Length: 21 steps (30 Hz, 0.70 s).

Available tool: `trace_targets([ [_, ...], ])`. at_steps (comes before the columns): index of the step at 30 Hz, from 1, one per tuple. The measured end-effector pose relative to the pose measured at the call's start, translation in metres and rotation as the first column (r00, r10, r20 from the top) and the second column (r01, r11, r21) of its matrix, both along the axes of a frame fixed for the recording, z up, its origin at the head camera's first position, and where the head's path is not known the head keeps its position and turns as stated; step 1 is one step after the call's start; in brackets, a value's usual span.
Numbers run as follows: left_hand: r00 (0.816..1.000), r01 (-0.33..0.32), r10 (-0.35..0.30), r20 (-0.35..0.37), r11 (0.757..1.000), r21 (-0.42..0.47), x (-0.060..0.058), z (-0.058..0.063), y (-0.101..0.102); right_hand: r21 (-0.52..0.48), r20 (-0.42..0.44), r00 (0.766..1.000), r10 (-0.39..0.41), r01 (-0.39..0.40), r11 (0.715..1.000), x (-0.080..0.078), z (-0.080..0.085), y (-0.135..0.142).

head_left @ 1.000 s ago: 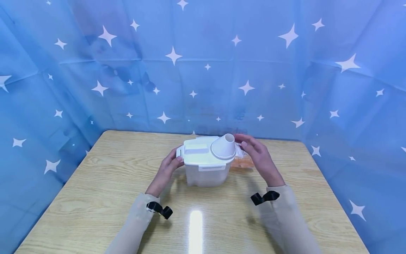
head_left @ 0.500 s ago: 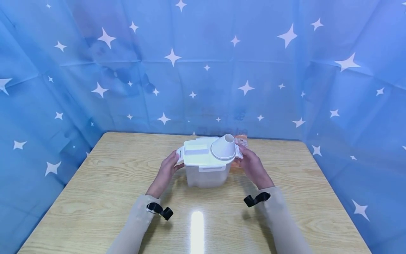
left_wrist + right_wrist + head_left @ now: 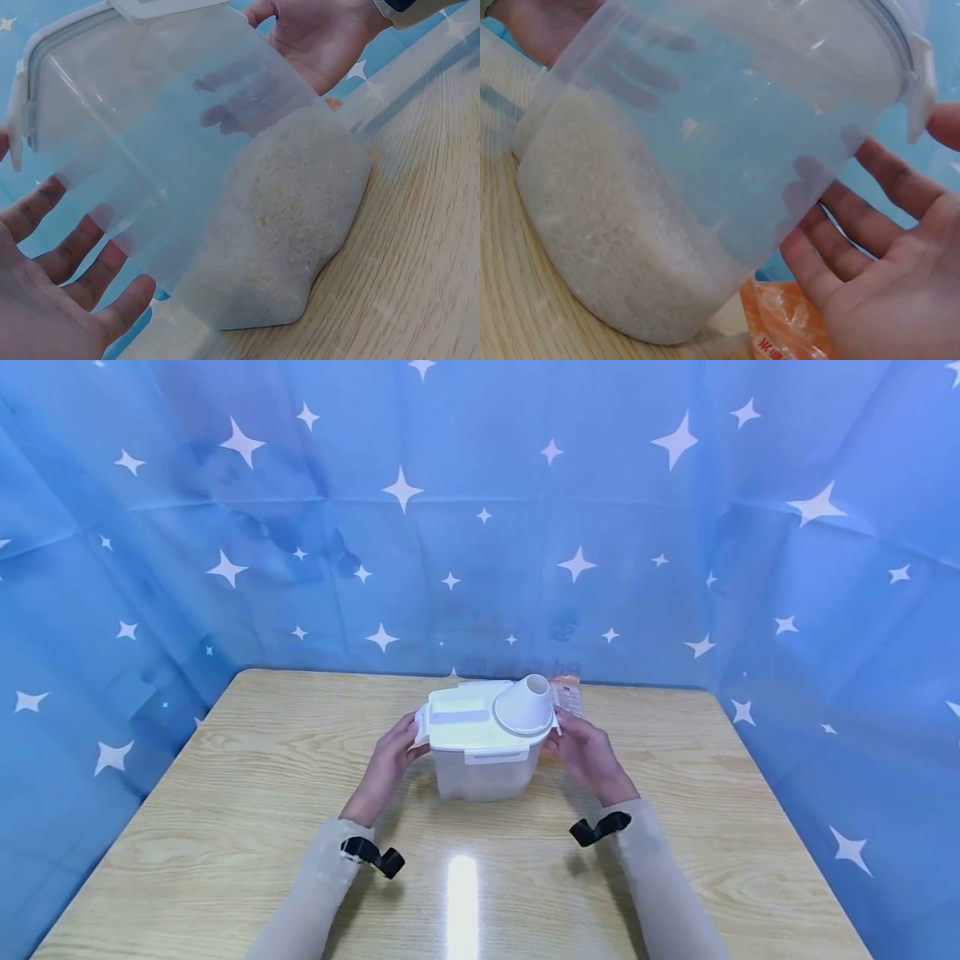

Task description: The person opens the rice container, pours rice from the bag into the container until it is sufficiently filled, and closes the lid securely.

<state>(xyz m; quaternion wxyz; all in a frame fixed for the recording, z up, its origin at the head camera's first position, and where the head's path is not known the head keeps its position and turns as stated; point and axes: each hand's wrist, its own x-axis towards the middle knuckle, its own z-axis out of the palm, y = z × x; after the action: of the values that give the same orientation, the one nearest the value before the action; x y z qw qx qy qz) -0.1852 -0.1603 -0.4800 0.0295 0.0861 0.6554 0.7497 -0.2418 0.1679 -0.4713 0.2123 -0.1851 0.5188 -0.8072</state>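
Observation:
A clear plastic rice container (image 3: 482, 778) stands upright at the table's middle, with white rice (image 3: 281, 214) heaped in its lower part. On its white lid (image 3: 459, 737) sits a white cone-shaped cup (image 3: 522, 710). My left hand (image 3: 385, 772) is at the left end, thumb by the white side latch (image 3: 422, 724). In the left wrist view its spread fingers touch the clear wall. At the other end my right hand (image 3: 592, 758) has its thumb against the right latch (image 3: 921, 90), its extended fingers resting on the wall.
An orange and white plastic bag (image 3: 567, 695) lies behind the container's right end, partly hidden. The wooden table (image 3: 247, 793) reaches back to a blue curtain (image 3: 480, 552) with white stars.
My right hand has come down and left from beside the cup onto the container's right end. The right latch, flared outward half a second ago, now hangs lower. The container stays in place.

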Motion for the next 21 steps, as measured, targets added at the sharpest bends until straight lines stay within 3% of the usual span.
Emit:
trace_targets([
  [14,0.999,-0.020,0.019,0.035,0.999,0.033,-0.0002,0.0035,0.0022,-0.029,0.062,0.998,-0.010,0.012,0.999,0.0020,0.0007,-0.0003],
  [21,0.999,-0.043,0.044,0.016,0.999,-0.005,0.0013,0.0041,0.0045,-0.078,0.030,0.999,0.011,-0.008,0.997,0.0039,0.0019,-0.0012],
])
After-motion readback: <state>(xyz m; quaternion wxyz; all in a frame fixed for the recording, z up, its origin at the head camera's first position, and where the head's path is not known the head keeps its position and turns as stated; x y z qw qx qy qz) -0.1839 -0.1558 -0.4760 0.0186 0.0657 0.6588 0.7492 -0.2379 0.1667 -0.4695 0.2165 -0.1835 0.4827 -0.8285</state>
